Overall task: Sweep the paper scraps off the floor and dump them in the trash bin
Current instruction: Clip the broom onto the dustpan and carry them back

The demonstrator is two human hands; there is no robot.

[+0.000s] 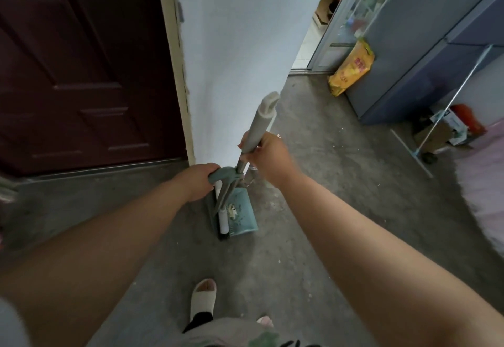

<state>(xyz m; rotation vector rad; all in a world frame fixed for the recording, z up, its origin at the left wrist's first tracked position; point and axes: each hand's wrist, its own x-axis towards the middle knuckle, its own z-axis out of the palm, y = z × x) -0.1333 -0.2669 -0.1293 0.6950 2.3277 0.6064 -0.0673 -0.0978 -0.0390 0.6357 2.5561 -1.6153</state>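
A teal dustpan [242, 214] stands upright on the concrete floor against the white wall corner, with a broom head tucked beside it. My left hand [200, 181] grips the teal dustpan handle [222, 176] from above. My right hand [268, 153] grips the grey broom handle [263, 123], which tilts up and right to a cream cap. Small white paper scraps [331, 146] lie scattered on the floor to the right of the wall corner. No trash bin shows in this view.
A dark brown door [81, 68] is on the left, the white wall [237, 46] straight ahead. A yellow bag [351, 69] leans on a blue-grey cabinet [425, 54]. A mop [441, 117] and boxes stand at the right. My slippered foot [203, 296] is below.
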